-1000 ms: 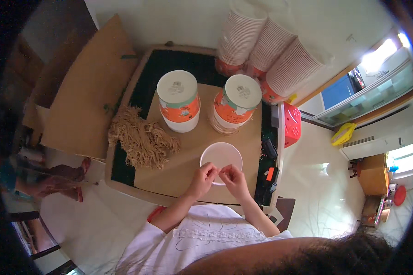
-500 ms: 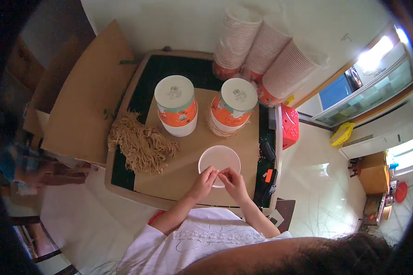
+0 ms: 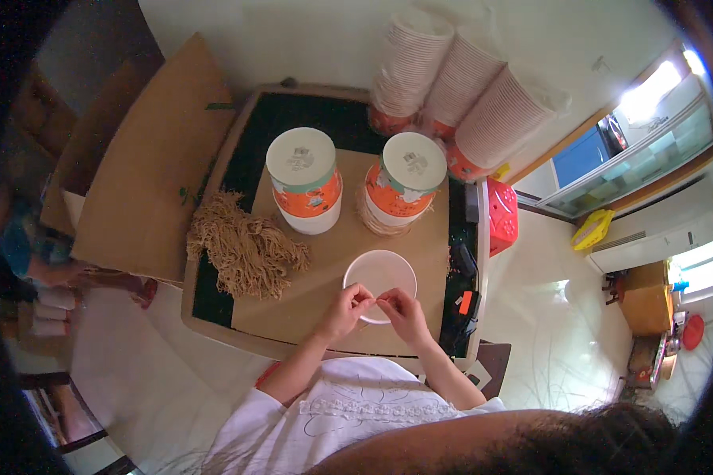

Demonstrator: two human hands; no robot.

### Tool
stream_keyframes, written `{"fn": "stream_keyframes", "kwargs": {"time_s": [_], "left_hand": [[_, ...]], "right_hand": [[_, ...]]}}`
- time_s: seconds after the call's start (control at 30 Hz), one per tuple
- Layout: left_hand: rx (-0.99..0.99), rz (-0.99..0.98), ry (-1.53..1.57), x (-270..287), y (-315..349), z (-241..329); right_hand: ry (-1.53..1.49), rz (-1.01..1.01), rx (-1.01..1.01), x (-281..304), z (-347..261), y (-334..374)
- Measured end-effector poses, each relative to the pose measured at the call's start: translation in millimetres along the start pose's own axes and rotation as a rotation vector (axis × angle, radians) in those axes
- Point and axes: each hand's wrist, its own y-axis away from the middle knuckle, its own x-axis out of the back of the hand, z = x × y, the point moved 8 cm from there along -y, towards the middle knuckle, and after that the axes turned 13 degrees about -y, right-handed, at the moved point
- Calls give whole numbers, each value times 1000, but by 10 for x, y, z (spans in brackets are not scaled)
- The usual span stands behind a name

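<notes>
Above the near rim of an open white paper tub [image 3: 382, 269], my left hand [image 3: 344, 311] and my right hand [image 3: 404, 315] are closed in pinches, their fingertips facing one another. Whatever they pinch is too small or hidden to name. Beyond the tub stand two upturned paper tubs with orange-and-green bands, the left one [image 3: 307, 198] and the right one [image 3: 404, 178]. Thin tan strands [image 3: 384, 226] ring the base of the right one. To the left lies a loose heap of tan twisted cords [image 3: 242, 245].
A cardboard sheet [image 3: 325, 277] covers much of the table. Tall wrapped stacks of paper tubs [image 3: 491, 119] stand at the back right. Small black items and an orange tag [image 3: 465, 302] lie along the right edge. A large cardboard box [image 3: 146, 166] is at the left, with a person [image 3: 24, 245] beyond.
My fingertips have drawn slightly apart, the left hand shifting a little left. At the far left, the other person has moved. The tubs and cords remain in place.
</notes>
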Motion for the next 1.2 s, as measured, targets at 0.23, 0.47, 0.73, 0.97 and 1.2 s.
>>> {"fn": "stream_keyframes", "kwargs": {"time_s": [0.23, 0.47, 0.73, 0.97, 1.2], "left_hand": [[24, 70, -176, 203, -140, 26], [-129, 384, -516, 462, -499, -311], [39, 257, -413, 241, -428, -582], [45, 314, -277, 262, -396, -646], [42, 157, -301, 222, -453, -656]], "right_hand": [[90, 40, 5, -12, 276, -269], [-146, 192, -234, 16, 962, -718], [-301, 198, -204, -23, 1173, -776], [-368, 200, -251, -1, 1169, -671], [-269, 175, -246, 20, 1204, -689]]}}
